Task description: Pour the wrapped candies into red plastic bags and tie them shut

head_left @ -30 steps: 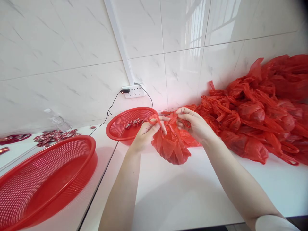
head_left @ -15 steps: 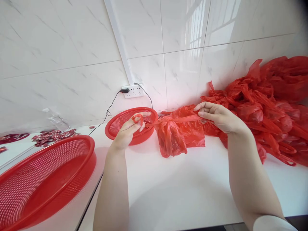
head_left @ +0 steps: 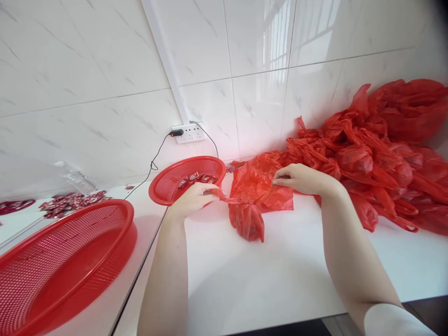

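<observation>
A filled red plastic bag [head_left: 248, 221] rests on the white table, its neck gathered and its handles drawn out to both sides. My left hand [head_left: 198, 197] is closed on the left handle, a twisted strip of red plastic. On the other side my right hand [head_left: 297, 178] pinches the right handle between thumb and fingers. Behind the filled bag, flat red plastic bags [head_left: 241, 177] lie on the table. What is inside the filled bag cannot be made out through the plastic.
A small red basket [head_left: 206, 163] with little red packets [head_left: 196, 179] stands behind my left hand. At left is a large red basket [head_left: 122, 212], with more packets [head_left: 72, 201] and a clear bottle [head_left: 79, 179] beyond. Tied red bags [head_left: 378, 158] are heaped at right. A power strip [head_left: 191, 133] is on the wall.
The handles, stretched level before, now slope down to the bag's neck. My left hand has turned palm down, my right hand has dropped slightly, and the bag sits a little nearer.
</observation>
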Demonstrator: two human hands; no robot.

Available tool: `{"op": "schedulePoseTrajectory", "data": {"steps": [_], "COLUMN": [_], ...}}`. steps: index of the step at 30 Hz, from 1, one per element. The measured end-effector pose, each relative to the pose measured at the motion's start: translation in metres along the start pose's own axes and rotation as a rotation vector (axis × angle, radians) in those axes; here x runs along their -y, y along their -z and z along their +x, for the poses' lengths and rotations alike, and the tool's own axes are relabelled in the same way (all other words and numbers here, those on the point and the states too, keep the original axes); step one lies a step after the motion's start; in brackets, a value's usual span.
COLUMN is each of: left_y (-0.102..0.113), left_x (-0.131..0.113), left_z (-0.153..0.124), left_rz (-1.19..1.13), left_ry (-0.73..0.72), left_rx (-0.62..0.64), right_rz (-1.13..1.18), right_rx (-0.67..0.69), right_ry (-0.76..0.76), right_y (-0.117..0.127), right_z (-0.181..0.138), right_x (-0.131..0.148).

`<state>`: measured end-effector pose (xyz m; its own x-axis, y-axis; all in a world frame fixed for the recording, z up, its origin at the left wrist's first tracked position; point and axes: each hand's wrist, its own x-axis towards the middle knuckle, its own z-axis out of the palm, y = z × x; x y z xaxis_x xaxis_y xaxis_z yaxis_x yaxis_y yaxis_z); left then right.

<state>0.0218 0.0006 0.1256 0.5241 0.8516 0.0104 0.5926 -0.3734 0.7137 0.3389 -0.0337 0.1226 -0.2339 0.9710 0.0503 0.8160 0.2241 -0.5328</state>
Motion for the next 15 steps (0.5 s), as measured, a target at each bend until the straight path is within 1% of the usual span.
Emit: {"op": "schedulePoseTrajectory", "data": {"steps": [4,7,10,12,14,15], "left_y": [0.001,0.001,0.0,-0.001,-0.001,-0.001], "left_x": [-0.001,-0.002,-0.002,-0.002,-0.001,-0.001], "left_z": [-0.002,-0.003,-0.003,-0.004,-0.003,-0.002], "left_rz": [0.002,0.009,0.004,0.032,0.108,0.149], "left_ry": [-0.011,-0.033,-0.035,-0.01,0.043,0.068], "left_rx": [-0.032,-0.036,-0.027,-0.042,-0.083,-0.109], "right_rz": [-0.034,-0.027,-0.03,-0.045,-0.063,-0.068], "right_rx": [-0.042,-0.074,-0.15,-0.2,-0.187,-0.146], "right_ry": [-0.071,-0.076,-0.058,-0.031,0.027,0.07], "right_y": [-0.006,-0.006,-0.005,-0.008,-0.017,-0.024], "right_z": [0.002,0.0,-0.001,0.0,0.004,0.007], "right_x": [0.002,0.003,0.003,0.005,0.011,0.015]}}
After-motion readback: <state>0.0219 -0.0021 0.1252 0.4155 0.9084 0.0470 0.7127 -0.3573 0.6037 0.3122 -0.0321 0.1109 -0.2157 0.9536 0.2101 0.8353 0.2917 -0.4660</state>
